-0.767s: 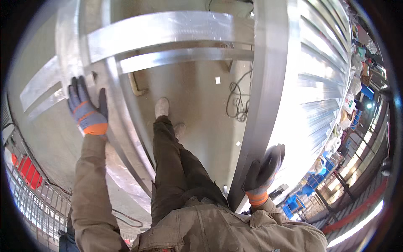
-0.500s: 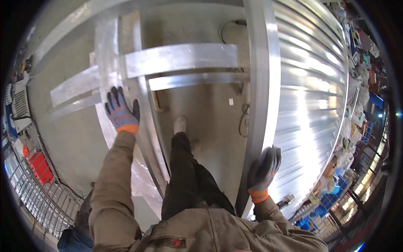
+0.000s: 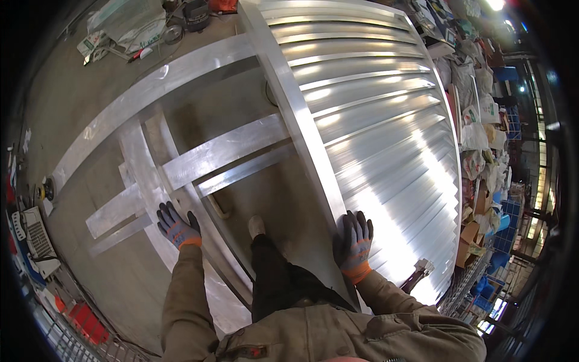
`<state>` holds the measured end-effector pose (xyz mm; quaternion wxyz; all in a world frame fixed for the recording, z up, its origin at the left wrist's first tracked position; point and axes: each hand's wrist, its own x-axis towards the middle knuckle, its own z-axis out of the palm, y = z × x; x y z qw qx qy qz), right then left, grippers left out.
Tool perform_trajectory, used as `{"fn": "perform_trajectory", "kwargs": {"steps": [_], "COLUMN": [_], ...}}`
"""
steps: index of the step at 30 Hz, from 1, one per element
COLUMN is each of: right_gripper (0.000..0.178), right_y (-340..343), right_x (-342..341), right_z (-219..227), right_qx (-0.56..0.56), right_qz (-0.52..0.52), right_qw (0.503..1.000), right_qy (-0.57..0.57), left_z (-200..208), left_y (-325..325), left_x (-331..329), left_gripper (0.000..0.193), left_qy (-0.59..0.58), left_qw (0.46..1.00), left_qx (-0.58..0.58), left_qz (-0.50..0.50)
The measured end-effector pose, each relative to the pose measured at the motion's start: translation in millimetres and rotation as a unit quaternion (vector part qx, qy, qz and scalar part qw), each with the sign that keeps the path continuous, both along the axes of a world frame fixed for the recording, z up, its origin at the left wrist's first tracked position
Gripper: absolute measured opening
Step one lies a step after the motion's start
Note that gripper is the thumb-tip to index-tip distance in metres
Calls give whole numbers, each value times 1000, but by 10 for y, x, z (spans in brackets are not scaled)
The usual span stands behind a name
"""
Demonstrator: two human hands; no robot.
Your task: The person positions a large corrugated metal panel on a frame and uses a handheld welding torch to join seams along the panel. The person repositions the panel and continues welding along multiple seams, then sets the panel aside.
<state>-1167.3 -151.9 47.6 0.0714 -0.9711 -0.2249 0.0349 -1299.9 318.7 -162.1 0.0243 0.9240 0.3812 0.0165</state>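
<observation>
My left hand, in a grey and orange work glove, lies flat with fingers spread on a long aluminium beam. Beside that hand, an aluminium crossbar runs over toward the right. My right hand, gloved alike, rests with fingers stretched out on the frame rail along a silvery louvred panel, its thumb near the rail's inner edge. Neither hand is wrapped round anything. My legs stand between the beam and the rail.
A curved-looking aluminium bar spans the far side. A small metal clamp-like piece sits by the panel near my right forearm. Bags and boxes crowd the right; a red bin stands lower left. Tools lie at far left.
My view has turned, so more of the far end of the frame and panel shows. Both hands stay at about the same places on the metal, fingers still extended.
</observation>
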Motion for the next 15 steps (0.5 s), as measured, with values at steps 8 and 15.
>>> {"fn": "perform_trajectory", "kwargs": {"steps": [8,15], "right_gripper": [61,66], "right_y": [43,6], "right_x": [-16,-95], "right_z": [-6,-26], "right_qx": [12,-3], "right_qz": [24,26], "right_qw": [999,999], "right_qy": [-27,-39], "left_z": [-29,325], "left_y": [85,39], "left_x": [7,-21], "left_gripper": [94,97], "left_qy": [-56,21], "left_qw": [998,995], "left_qx": [-28,-98], "left_qz": [-5,27]}}
